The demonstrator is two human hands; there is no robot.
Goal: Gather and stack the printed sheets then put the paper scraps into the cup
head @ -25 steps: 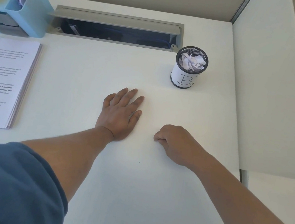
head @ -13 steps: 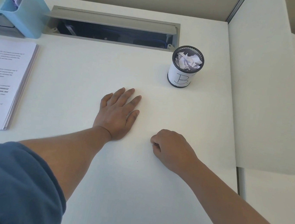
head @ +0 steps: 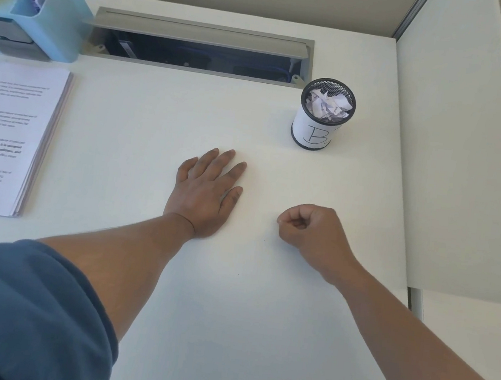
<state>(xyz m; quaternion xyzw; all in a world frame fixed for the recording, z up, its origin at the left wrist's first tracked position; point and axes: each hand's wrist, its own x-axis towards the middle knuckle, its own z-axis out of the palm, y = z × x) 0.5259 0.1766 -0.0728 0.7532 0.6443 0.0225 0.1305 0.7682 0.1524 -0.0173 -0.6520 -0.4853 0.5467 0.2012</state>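
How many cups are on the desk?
1. The black mesh cup, labelled B, stands at the back right of the desk, beyond both hands. It holds crumpled paper scraps. No other cup shows, though the view cuts off at the left.

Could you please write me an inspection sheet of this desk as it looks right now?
Surface: white desk, a few tiny dark specks near the forearms.
Job's things: printed sheets stacked at the left edge; mesh cup labelled B, upright, holding crumpled paper scraps.
Clutter: blue organiser at the back left.
Hands: left hand flat on the desk, fingers straight; right hand curled into a fist, no paper visible in its grip.
Cables: blue cable inside the open cable tray.
Surroundings: white divider panel on the right, beige wall behind.
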